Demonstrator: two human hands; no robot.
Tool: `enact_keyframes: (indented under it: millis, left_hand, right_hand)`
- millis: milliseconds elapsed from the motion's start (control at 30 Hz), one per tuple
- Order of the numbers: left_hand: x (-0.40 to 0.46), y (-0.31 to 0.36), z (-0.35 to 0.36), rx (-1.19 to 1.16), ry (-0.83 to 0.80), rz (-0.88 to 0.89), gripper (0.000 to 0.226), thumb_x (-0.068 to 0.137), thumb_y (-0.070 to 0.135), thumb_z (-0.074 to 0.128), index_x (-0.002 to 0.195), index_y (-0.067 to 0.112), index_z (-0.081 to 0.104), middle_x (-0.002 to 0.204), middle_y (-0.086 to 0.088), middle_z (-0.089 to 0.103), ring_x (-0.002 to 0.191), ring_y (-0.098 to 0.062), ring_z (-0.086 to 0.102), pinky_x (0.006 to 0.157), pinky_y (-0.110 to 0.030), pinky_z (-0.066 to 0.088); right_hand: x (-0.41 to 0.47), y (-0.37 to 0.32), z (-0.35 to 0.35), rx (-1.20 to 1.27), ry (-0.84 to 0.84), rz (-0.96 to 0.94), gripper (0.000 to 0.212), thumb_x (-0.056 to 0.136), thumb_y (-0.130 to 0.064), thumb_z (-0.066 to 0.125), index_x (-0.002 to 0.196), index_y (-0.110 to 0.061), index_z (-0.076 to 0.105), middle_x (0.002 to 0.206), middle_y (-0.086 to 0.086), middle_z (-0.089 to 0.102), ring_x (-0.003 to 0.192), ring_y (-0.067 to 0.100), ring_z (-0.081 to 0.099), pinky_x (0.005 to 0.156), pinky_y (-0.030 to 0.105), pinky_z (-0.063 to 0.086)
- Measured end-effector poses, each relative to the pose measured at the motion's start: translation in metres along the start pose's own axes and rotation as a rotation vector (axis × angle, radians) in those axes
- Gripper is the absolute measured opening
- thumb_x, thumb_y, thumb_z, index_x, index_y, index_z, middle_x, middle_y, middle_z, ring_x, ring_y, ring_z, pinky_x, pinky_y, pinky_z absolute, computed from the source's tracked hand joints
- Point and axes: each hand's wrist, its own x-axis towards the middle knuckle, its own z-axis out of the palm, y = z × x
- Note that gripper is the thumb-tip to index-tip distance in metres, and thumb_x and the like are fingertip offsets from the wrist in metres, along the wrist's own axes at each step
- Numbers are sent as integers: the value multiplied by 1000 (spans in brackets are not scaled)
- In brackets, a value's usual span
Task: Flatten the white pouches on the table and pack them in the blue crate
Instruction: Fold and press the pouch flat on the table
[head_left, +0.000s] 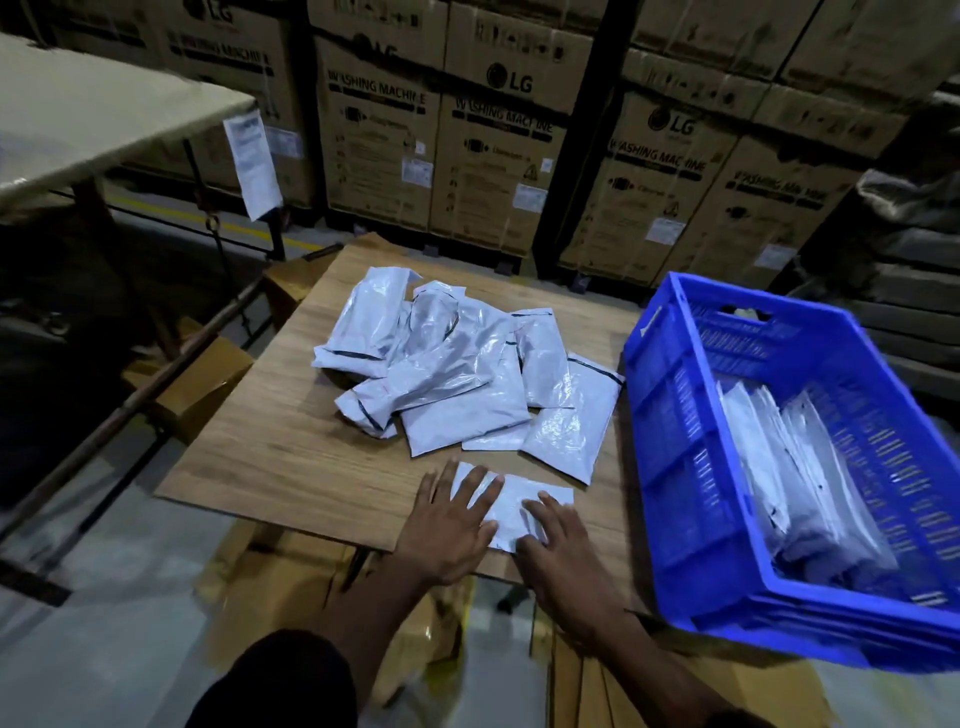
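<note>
Single white pouch (511, 506): lies flat on the wooden worktop (291, 457) at lower centre of the frame, near the worktop's front edge, its long axis running from upper left to lower right

Left hand (451, 525): fingers straight and spread, palm down, pressing on the pouch's left end; grasps nothing

Right hand (558, 540): fingers extended, flat on the pouch's lower right part, grasping nothing; the pouch shows between the two hands

Heap of white pouches (457, 364): centre of the frame, just above the single pouch, overlapping at mixed angles, several crumpled

Blue crate (680, 467): right of the frame, just beside the worktop's right edge, tilted; more white pouches (800, 483) stand on edge inside, leaning along its far side

Brown cartons (493, 156): stacked across the top of the frame, printed "LG" and "WASHING MACHINE"
</note>
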Motion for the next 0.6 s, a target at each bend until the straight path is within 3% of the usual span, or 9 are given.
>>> enact_keyframes:
  millis: [67, 200, 267, 367, 433, 500, 567, 600]
  left_hand:
    - [-3, 1, 0, -1, -2, -8, 67, 99, 58, 35, 159, 29, 29, 162, -3, 35, 147, -39, 28, 109, -64, 38]
    - [-16, 0, -3, 21, 33, 37, 85, 94, 70, 41, 160, 20, 25, 169, -6, 16, 155, -34, 11, 119, -59, 19]
    - [-19, -1, -12, 57, 10, 59, 84, 83, 60, 67, 151, 15, 44, 162, -9, 35, 150, -35, 30, 113, -58, 37]
    - [-16, -2, -21, 86, 7, 35, 78, 62, 24, 90, 134, 13, 64, 143, -8, 59, 132, -34, 56, 93, -48, 56]
    - [-14, -6, -20, 101, 95, 75, 71, 60, 7, 84, 129, 13, 68, 137, -7, 64, 124, -34, 62, 84, -42, 59]
    - [-11, -12, -18, 88, 220, 149, 58, 71, 5, 68, 128, 14, 69, 134, -6, 66, 121, -33, 64, 84, -39, 60]
    - [-7, -15, -24, 65, 297, 190, 49, 79, 11, 54, 125, 18, 69, 128, -3, 69, 117, -31, 66, 87, -39, 59]
    - [-5, -16, -29, 60, 335, 201, 46, 81, 15, 51, 122, 19, 70, 125, -2, 70, 114, -29, 67, 88, -39, 57]
  right_hand:
    - [7, 0, -2, -12, 18, 10, 15, 79, -20, 71, 90, -20, 60, 136, 12, 52, 134, 35, 42, 109, 53, 35]
    - [17, -3, -1, 100, 86, 109, 14, 78, -16, 73, 85, -12, 62, 117, 14, 57, 114, 33, 55, 95, 38, 48]
    - [20, -4, 2, 136, 119, 127, 13, 83, -17, 69, 89, -12, 59, 115, 12, 56, 109, 31, 56, 93, 38, 47]
    - [18, -5, 4, 120, 101, 64, 14, 92, -25, 63, 97, -13, 60, 122, 10, 56, 114, 30, 57, 97, 42, 45]
    - [15, -9, -3, 47, 76, -18, 18, 93, -28, 60, 107, -16, 60, 134, 6, 53, 130, 28, 49, 105, 46, 40]
    - [12, -14, -11, 9, 53, -63, 30, 91, -31, 61, 119, -21, 56, 144, 1, 47, 138, 26, 41, 110, 47, 34]
    - [15, -15, -20, 38, 1, -36, 50, 83, -29, 68, 130, -23, 50, 147, -2, 44, 133, 25, 47, 103, 43, 44]
    - [18, -15, -26, 81, -12, 10, 59, 79, -27, 72, 133, -25, 47, 145, -3, 44, 124, 23, 55, 93, 39, 52]
